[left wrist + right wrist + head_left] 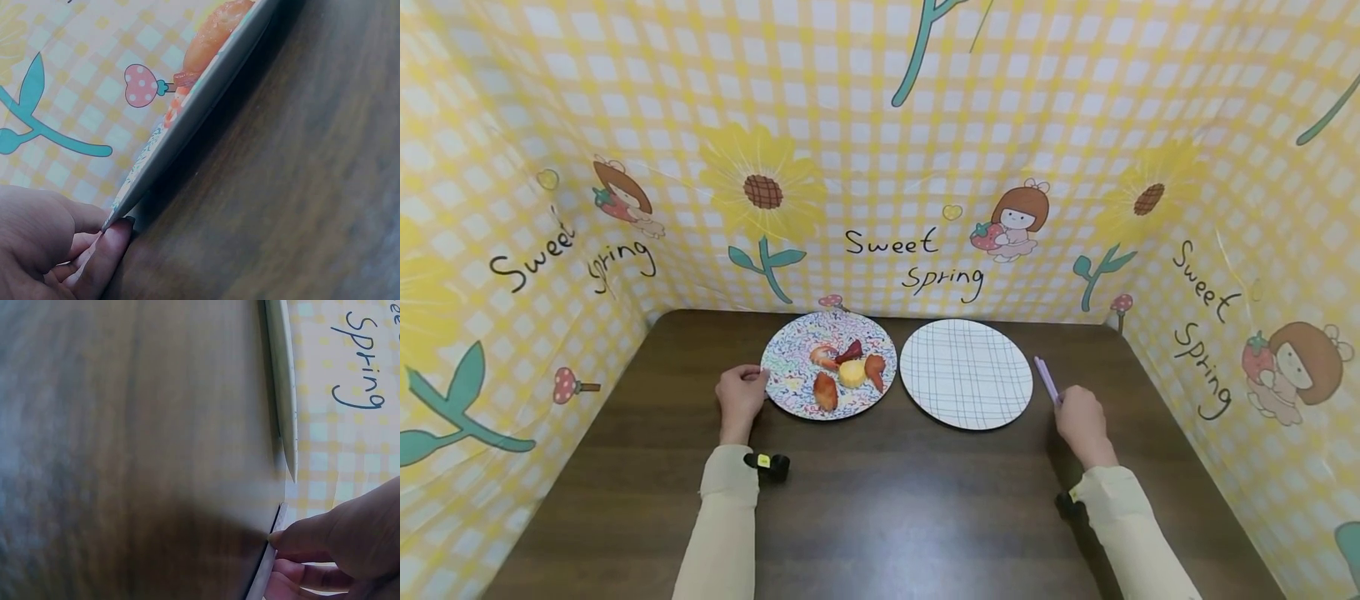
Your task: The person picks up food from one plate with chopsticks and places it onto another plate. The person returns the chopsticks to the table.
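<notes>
In the head view, my left hand (742,398) pinches the left rim of a multicolour speckled plate (790,350); the left wrist view shows the thumb and fingers at its edge. On that plate lie a shrimp (823,357), a dark red piece (850,352), a yellow corn piece (852,373) and two browned meat-like pieces (825,392). To the right, my right hand (1082,421) holds slim purple chopsticks (1046,379) low over the table, their far ends pointing away. Between the hands sits a white plate with a grid pattern (966,373), right beside the speckled one.
Both plates stand near the back edge of the dark wooden table (880,508). A yellow checked cloth (880,167) with flowers and lettering rises behind and along both sides. Each wrist wears a black strap camera (771,465).
</notes>
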Motion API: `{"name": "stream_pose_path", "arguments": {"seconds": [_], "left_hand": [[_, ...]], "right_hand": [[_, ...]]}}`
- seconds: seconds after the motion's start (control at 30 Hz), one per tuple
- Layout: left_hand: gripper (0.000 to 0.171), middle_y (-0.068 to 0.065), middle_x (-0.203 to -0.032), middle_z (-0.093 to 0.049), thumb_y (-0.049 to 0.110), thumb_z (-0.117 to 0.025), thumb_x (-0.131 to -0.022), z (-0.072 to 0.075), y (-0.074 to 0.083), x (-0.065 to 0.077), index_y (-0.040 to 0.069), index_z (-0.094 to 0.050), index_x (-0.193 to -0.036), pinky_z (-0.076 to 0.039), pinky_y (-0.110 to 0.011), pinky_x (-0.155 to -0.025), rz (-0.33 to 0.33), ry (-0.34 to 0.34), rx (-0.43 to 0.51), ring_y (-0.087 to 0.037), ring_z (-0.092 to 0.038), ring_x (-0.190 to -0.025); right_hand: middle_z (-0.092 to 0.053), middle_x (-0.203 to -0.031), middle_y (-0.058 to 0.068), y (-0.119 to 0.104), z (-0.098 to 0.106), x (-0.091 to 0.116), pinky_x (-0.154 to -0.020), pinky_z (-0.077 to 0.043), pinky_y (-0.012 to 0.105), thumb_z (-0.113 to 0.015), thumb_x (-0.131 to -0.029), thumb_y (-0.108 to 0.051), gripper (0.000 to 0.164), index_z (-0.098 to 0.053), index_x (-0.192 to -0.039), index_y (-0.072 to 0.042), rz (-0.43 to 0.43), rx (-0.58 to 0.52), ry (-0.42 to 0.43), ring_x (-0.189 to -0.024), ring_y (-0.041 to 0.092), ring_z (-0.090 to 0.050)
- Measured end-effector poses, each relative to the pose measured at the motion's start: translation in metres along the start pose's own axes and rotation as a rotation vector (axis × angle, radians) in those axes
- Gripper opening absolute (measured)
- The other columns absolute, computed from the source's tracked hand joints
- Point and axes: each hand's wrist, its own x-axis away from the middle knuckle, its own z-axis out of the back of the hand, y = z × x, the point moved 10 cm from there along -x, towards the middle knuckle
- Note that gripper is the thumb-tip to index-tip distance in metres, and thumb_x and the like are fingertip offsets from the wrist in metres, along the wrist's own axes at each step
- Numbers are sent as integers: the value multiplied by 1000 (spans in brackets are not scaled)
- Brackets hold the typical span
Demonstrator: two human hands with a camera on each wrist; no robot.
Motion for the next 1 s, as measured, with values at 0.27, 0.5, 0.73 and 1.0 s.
{"name": "stream_pose_path", "arguments": {"seconds": [0.27, 0.5, 0.73, 1.0], "left_hand": [[26, -22, -104, -73, 19, -68, -97, 3, -3, 1, -3, -73, -110, -52, -15, -56, 10, -2, 8, -10, -66, -68], [28, -25, -106, -72, 17, -67, -97, 11, -9, 0, -6, -71, -113, -52, -15, -54, 25, -14, 30, -4, -62, -64], [35, -27, -111, -72, 21, -65, -98, 14, 1, -6, -8, -69, -115, -58, -37, -74, 31, -98, -125, -32, -70, -93], [52, -44, -131, -50, 23, -55, -103, 27, 54, -10, -16, -48, -137, -44, -69, -98, -225, -126, -470, -60, -49, -120]], "right_hand": [[-64, -73, 23, -3, -3, 0, -62, -51, 57, -58, -90, -1, 20, -69, -74, 4, -8, -4, -19, -66, 39, -61], [-63, -72, 21, -15, -9, -8, -63, -52, 57, -60, -86, 2, 14, -67, -74, 4, 28, 0, -37, -66, 37, -60], [-63, -73, 20, -17, -17, -14, -64, -52, 55, -62, -84, 1, 12, -68, -75, 3, 6, -29, -60, -66, 35, -58], [-62, -112, 41, -32, -10, -31, -93, -50, 64, -59, -97, -15, 40, -63, -114, 21, 87, -73, 26, -106, 55, -60]]}}
